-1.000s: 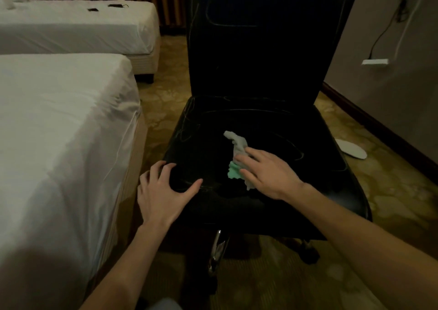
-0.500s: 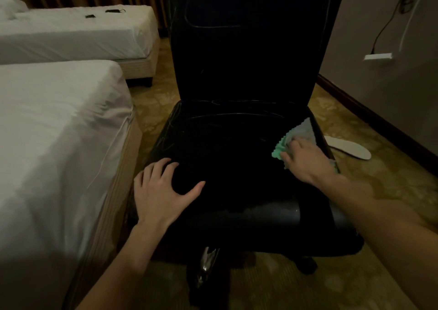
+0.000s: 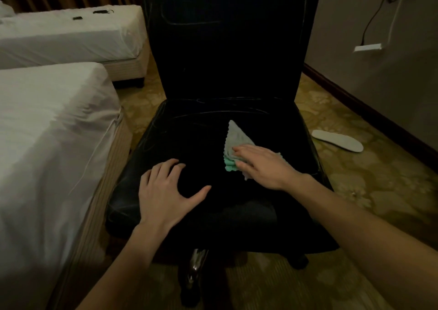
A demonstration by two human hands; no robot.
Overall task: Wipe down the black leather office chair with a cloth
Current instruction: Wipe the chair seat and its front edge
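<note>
the right hand (image 3: 263, 165) lies flat on the cloth (image 3: 234, 144), fingers straight and close together, pressing it down onto the seat of the black leather chair (image 3: 213, 61). nothing is pinched; the palm and fingers simply cover the near part of the cloth. ahead of the fingertips the cloth fans out into a pale grey point aimed at the backrest, and just to the left of the fingers a mint-green edge peeks out. a small grey corner also shows below the heel of the hand. the cloth sits on the right half of the seat, well in from the edge.

the left hand (image 3: 166, 191) rests on the seat's front left part, fingers spread wide and slightly arched, thumb stretched out toward the right hand. it holds nothing. the two hands are near each other but apart, bare black leather between them.

out past the right hand, off the seat, a white insole (image 3: 336, 140) lies on the patterned carpet (image 3: 369, 186). on the left hand's side stands a bed (image 3: 47, 132) with white sheets, close beside the chair.
</note>
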